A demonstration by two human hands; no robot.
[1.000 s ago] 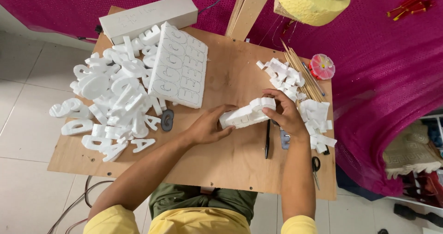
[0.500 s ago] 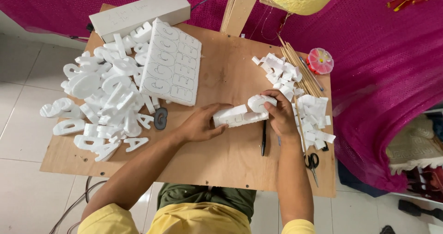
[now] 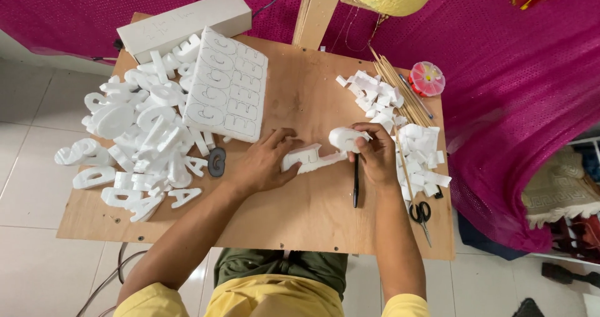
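Two hands work over a plywood board (image 3: 300, 223) that carries everything, so the account runs from the board down to the small tools. The board overhangs the tiled floor, and the heap of white foam letters (image 3: 134, 139) at its left edge already spills past the rim; a nudge from the left forearm could likely push more of them off. Beside the heap leans a thick foam slab (image 3: 228, 85) with letter outlines drawn on it, propped on the pile, and it looks liable to slide if the pile shifts. At the centre lies the foam strip (image 3: 309, 159), flat on the board between the hands. The left hand (image 3: 265, 164) presses down on its left end with fingers spread and flat; too much weight there could snap or dent the soft foam. The right hand (image 3: 375, 154) pinches a rounded foam piece (image 3: 345, 139) at the strip's right end between thumb and fingertips, and a hard twist might tear it unevenly. Just below that hand lies a black pen (image 3: 355, 186), touching nothing, which a moving wrist could roll away. The scissors (image 3: 421, 216) rest near the board's lower right corner, close enough to the edge to be knocked down.
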